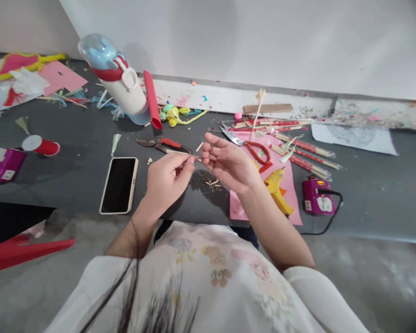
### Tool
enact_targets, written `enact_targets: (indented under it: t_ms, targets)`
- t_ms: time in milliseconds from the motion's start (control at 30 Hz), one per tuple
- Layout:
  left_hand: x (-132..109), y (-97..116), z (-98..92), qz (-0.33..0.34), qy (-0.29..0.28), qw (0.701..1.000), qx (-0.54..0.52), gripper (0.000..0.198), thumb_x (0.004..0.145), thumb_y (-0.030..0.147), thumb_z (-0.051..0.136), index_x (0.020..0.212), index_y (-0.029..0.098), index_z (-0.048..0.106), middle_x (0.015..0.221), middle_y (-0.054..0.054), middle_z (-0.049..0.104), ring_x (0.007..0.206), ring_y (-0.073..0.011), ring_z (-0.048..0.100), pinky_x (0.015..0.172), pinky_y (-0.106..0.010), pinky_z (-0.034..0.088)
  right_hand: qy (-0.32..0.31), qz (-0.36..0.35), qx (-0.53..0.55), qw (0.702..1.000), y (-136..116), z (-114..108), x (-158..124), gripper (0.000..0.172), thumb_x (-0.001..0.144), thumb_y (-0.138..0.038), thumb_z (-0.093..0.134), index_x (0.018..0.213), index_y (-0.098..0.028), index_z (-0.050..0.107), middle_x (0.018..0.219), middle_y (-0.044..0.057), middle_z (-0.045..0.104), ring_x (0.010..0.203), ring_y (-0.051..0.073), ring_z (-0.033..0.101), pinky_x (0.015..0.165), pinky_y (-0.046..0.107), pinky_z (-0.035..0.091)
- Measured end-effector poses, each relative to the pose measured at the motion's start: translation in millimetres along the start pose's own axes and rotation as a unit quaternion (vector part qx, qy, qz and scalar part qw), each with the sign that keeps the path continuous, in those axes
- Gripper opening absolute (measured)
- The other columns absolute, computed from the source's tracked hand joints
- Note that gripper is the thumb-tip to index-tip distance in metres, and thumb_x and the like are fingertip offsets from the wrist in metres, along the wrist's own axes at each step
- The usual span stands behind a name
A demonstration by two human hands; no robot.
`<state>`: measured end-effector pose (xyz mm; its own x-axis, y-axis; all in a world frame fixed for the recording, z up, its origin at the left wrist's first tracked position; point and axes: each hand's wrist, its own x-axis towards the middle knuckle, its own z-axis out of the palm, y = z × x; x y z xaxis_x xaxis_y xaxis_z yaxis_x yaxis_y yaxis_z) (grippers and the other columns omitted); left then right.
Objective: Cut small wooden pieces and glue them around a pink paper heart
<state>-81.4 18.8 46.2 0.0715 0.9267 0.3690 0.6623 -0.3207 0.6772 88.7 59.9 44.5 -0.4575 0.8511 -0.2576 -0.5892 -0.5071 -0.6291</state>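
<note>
My left hand (168, 178) is pinched closed on a thin pale stick (187, 159) that points right toward my right hand. My right hand (227, 162) hovers palm up beside it, fingers loosely curled and apart, fingertips close to the stick's end; whether it touches the stick I cannot tell. Both hands hang above the dark grey table (83, 171), over a scatter of small stick bits (211, 182). Red-handled pruning shears (164, 144) lie just behind my left hand. Red-handled scissors (249, 145) lie behind my right hand on a pink sheet (291, 180).
A phone (119, 185) lies face up at the left. A white bottle with blue lid (118, 74) lies at the back. A yellow glue gun (277, 189), a purple power socket (317, 198), several red sticks (305, 155) and a red tape roll (41, 145) surround the area.
</note>
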Motion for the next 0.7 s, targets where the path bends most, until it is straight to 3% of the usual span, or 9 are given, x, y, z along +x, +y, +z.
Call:
enact_targets:
  t_ms: [133,367,567,700]
  targets:
    - [0,18,4.1,0.039,0.02,0.999,-0.027,0.019,0.092,0.026,0.056,0.087,0.019,0.073,0.08,-0.002,0.074,0.071,-0.012,0.066,0.069,-0.024,0.05,-0.033,-0.034,0.007,0.999,0,-4,-21,0.027,0.073,-0.012,0.066,0.098,-0.023,0.065,0.082,-0.004,0.061,0.072,0.008,0.059,0.073,0.022,0.053]
    - [-4,39,6.9,0.069,0.005,0.997,-0.026,0.018,0.092,0.025,0.056,0.087,0.02,0.073,0.074,0.0,0.071,0.07,-0.0113,0.064,0.068,-0.024,0.048,-0.067,-0.075,0.029,0.994,-2,-10,-44,0.026,0.072,-0.018,0.075,0.096,-0.024,0.066,0.077,-0.004,0.053,0.069,0.009,0.053,0.067,0.024,0.051]
    - [-6,44,13.6,0.09,-0.015,0.996,-0.01,0.019,0.093,0.025,0.054,0.088,0.021,0.072,0.076,0.0,0.071,0.071,-0.0115,0.064,0.071,-0.024,0.048,-0.057,-0.074,0.062,0.994,-2,-17,-51,0.03,0.069,-0.017,0.08,0.094,-0.022,0.066,0.075,-0.004,0.052,0.068,0.009,0.052,0.065,0.023,0.049]
    - [0,35,19.9,0.076,-0.079,0.99,0.085,0.023,0.093,0.029,0.051,0.085,0.02,0.071,0.077,-0.002,0.07,0.07,-0.0129,0.063,0.065,-0.025,0.044,-0.029,-0.071,0.047,0.996,2,-28,-54,0.029,0.07,-0.017,0.08,0.095,-0.022,0.065,0.075,-0.005,0.052,0.067,0.008,0.052,0.063,0.022,0.047]
